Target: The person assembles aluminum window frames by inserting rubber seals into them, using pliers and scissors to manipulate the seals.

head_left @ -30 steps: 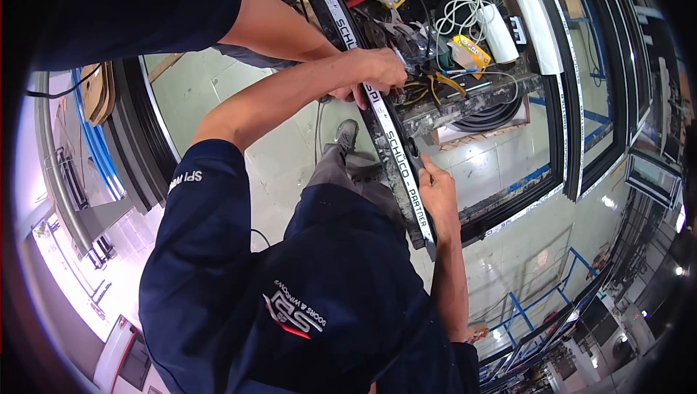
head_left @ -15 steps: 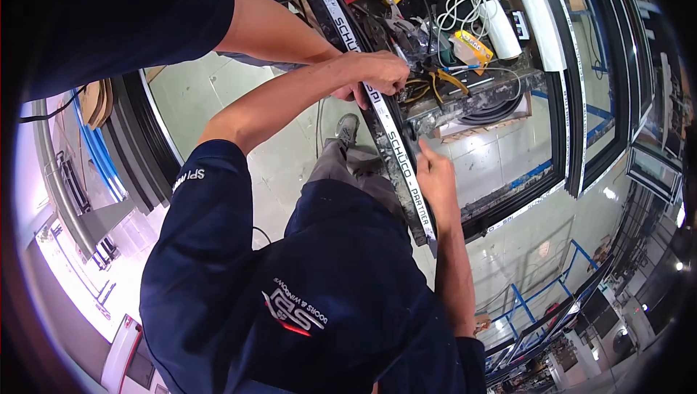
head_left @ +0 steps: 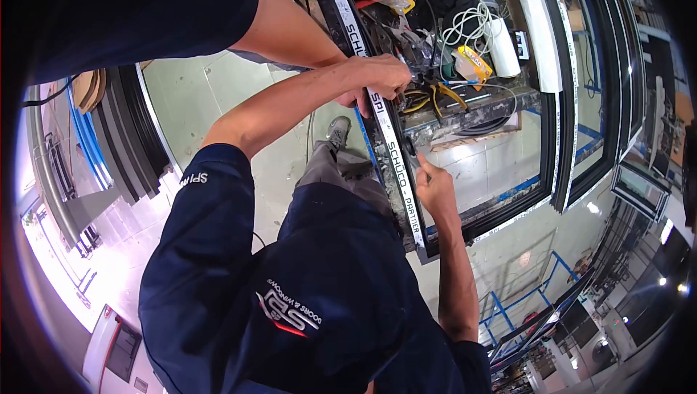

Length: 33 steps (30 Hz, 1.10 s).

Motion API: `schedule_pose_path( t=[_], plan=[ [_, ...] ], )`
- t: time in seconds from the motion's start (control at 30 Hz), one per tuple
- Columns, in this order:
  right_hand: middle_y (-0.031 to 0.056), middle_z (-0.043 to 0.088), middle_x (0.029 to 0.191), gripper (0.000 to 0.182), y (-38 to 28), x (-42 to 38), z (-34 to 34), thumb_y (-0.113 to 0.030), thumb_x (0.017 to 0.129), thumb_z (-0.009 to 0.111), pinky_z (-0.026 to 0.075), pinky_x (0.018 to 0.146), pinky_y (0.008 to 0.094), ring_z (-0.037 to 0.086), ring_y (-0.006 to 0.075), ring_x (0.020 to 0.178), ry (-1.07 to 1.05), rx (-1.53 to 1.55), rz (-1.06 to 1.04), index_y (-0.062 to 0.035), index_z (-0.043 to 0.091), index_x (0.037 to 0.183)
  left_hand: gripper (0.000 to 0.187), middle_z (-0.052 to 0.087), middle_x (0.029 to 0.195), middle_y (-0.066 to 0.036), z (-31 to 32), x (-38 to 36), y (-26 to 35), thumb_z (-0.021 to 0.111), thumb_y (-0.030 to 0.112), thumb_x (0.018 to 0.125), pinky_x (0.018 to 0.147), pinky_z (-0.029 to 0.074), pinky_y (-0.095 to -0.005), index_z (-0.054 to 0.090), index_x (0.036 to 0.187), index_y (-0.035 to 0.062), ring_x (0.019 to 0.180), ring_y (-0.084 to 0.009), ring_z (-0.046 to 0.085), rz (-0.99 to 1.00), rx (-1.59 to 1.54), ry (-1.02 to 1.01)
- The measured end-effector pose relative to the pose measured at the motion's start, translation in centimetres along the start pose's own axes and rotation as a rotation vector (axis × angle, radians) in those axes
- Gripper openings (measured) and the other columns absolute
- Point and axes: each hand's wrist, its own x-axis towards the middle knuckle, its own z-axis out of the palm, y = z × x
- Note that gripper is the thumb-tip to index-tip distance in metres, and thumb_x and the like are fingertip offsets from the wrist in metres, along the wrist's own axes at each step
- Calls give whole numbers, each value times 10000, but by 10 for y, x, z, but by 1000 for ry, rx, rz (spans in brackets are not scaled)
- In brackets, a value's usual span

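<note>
A long black window profile (head_left: 396, 154) with white printed tape runs from the top edge down to the lower middle. My left hand (head_left: 386, 76) lies across its upper part with fingers curled; whatever they pinch is hidden. Beside the profile's lower right side is my right hand (head_left: 435, 187), fingers folded and one digit pointing up against a small dark piece that I cannot make out. Another person's arm (head_left: 287, 27) comes in from the top left, passing behind my left forearm. That person's hand (head_left: 353, 98) is at the profile's left side, partly covered.
Yellow-handled pliers (head_left: 441, 98), a coiled white cable (head_left: 468, 25), a white roll (head_left: 502, 47) and a yellow packet (head_left: 473, 66) lie on the cluttered bench beyond the profile. More black frames (head_left: 573, 96) stand to the right. Dark profiles (head_left: 134, 132) are stacked at the left.
The view has shifted slightly, so the bench and frames sit a little lower. My right hand has changed its finger pose beside the profile. My left hand stays at about the same spot.
</note>
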Motion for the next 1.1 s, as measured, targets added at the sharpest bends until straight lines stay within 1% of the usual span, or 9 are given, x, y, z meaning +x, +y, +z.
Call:
schedule_pose_path(
  t=[0.43, 0.47, 0.57, 0.6, 0.73, 0.83, 0.87, 0.97, 1.1],
  plan=[
    [288, 610, 737, 349, -22, 27, -4, -121, 886, 569, 478, 606, 476, 624, 441, 679, -6, 43, -75, -6, 661, 1202, 157, 652, 695, -169, -8, -7, -12, 653, 104, 658, 646, 518, -421, 714, 772, 15, 709, -346, 668, 44, -25, 102],
    [286, 620, 758, 345, -1, 20, -1, -125, 888, 571, 480, 621, 475, 628, 442, 705, -24, -26, -151, -6, 664, 1199, 154, 651, 696, -169, -8, -7, -12, 655, 102, 657, 650, 520, -418, 710, 769, 12, 709, -345, 668, 26, -21, 97],
    [283, 626, 771, 344, 6, -3, -6, -130, 892, 564, 482, 642, 483, 632, 443, 733, -91, 51, 14, -14, 667, 1199, 151, 656, 702, -166, -8, -9, -11, 653, 103, 662, 656, 521, -420, 710, 769, 12, 719, -345, 671, 2, -63, 115],
    [288, 622, 768, 342, 6, 4, -4, -115, 890, 563, 487, 643, 475, 635, 444, 737, -57, 32, -76, -21, 668, 1201, 151, 663, 711, -160, -8, -9, -11, 648, 105, 664, 661, 523, -419, 714, 769, 19, 727, -344, 673, -4, -47, 100],
    [293, 614, 762, 345, -22, 25, -13, -103, 887, 551, 493, 642, 475, 633, 450, 730, -127, -3, 42, -26, 669, 1202, 151, 659, 701, -153, -2, -5, -19, 641, 109, 653, 653, 522, -421, 717, 760, 34, 719, -344, 666, 53, -58, 90],
    [234, 509, 616, 361, 8, 5, -4, -101, 902, 525, 419, 525, 346, 476, 169, 502, -88, 42, -45, 6, 645, 1226, 150, 653, 697, -157, -2, -8, -16, 643, 115, 652, 649, 522, -423, 708, 751, 24, 722, -349, 663, 12, -43, 130],
    [232, 503, 614, 359, 11, 8, -1, -103, 904, 524, 419, 527, 343, 476, 154, 505, -67, 32, -76, 3, 648, 1224, 150, 653, 701, -160, -4, -9, -15, 642, 118, 654, 648, 521, -422, 701, 747, 17, 729, -350, 664, 8, -28, 102],
    [218, 492, 594, 359, -15, 30, -8, -65, 900, 532, 422, 527, 328, 488, 144, 507, -74, -18, -87, -6, 650, 1234, 148, 651, 699, -160, -2, -9, -19, 639, 120, 662, 642, 519, -417, 696, 749, 16, 723, -346, 666, 76, -47, 142],
    [274, 518, 638, 367, 6, 0, -8, -111, 896, 520, 427, 530, 367, 535, 265, 496, -88, 3, -55, 8, 644, 1220, 152, 650, 699, -164, -5, -11, -15, 638, 124, 666, 644, 520, -422, 697, 753, 14, 720, -347, 667, 29, -70, 138]
  ],
)
